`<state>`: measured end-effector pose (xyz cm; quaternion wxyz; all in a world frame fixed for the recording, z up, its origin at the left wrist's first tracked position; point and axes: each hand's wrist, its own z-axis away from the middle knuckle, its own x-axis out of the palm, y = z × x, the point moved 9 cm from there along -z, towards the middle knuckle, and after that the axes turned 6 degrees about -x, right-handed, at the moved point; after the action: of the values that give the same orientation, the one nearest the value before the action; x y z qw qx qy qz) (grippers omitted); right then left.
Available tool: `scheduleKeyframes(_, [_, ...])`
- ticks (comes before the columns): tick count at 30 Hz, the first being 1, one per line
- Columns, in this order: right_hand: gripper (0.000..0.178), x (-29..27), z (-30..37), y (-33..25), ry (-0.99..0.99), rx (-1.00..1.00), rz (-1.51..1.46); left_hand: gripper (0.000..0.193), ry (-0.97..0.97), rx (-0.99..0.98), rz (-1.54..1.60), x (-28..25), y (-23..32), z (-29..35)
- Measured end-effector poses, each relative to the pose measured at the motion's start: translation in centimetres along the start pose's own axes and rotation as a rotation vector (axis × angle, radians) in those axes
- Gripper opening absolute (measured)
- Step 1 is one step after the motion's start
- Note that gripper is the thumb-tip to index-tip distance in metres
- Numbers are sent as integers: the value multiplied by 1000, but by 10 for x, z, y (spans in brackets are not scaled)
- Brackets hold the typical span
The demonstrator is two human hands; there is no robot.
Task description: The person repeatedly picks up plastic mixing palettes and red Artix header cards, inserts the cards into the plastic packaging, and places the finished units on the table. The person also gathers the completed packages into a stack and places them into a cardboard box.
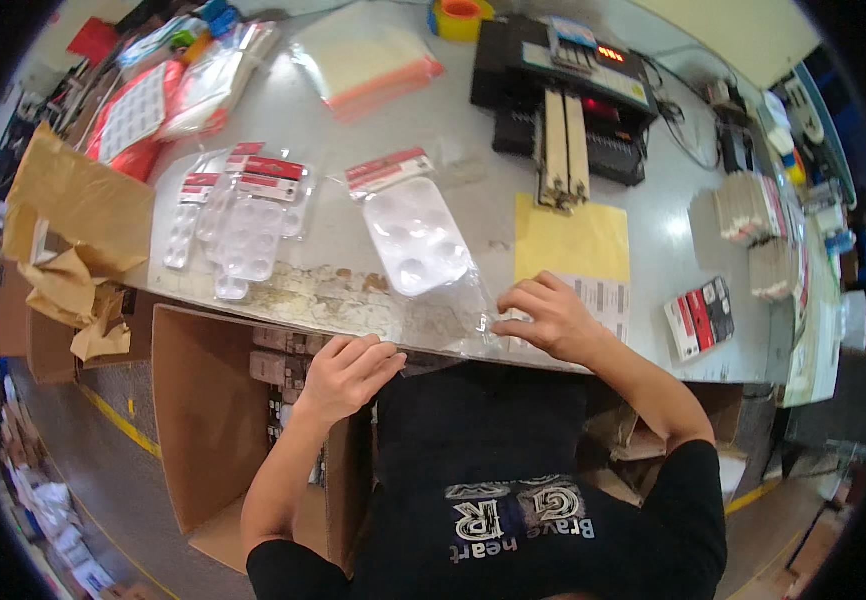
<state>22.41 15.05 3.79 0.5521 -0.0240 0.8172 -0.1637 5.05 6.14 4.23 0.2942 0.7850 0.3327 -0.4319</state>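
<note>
A white paint palette [415, 238] with round wells lies on the table inside a clear plastic bag [473, 300], with a red and white header card [389, 172] at its far end. My right hand [553, 318] pinches the bag's near end between thumb and fingers. At the table's front edge, my left hand [351, 375] is closed with its fingers curled. Clear film reaches toward its fingertips, but what they hold is hidden. To the left lies a group of packed palettes [251, 225] with similar red and white cards, partly overlapping.
A black machine [573, 85] with a lit red display stands at the back, a yellow sheet [571, 240] before it. Card stacks [750, 208] and a small card pile [699, 318] sit right. Clear bags [368, 60] lie behind; brown paper [78, 210] and a carton [208, 420] are left.
</note>
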Motion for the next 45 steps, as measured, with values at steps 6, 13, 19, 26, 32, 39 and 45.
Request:
scheduleKeyframes(6, [12, -72, -13, 10, 540, 339, -626, 11, 478, -351, 535, -85, -41, -19])
scheduleKeyframes(13, [6, -83, 8, -33, 1145, 301, -1069, 17, 964, -469, 1015, -99, 2, -5])
scheduleKeyframes(19, [6, -40, 57, -62, 1140, 527, -1041, 15, 905, -711, 905, -55, 49, 39])
scheduleKeyframes(26, [8, 15, 81, -59, 1052, 948, -1211, 13, 974, -1014, 1169, -9, 45, 70])
scheduleKeyframes(32, [12, 80, 85, -56, 926, 1240, -1477, 14, 735, -1420, 1375, 43, 43, 102])
scheduleKeyframes(39, [8, 76, 86, -54, 1007, 1181, -1076, 12, 901, -1249, 855, 41, 47, 101])
scheduleKeyframes(45, [39, 50, 79, -64, 520, 750, -476, 60, 139, -815, 782, 56, 79, 105])
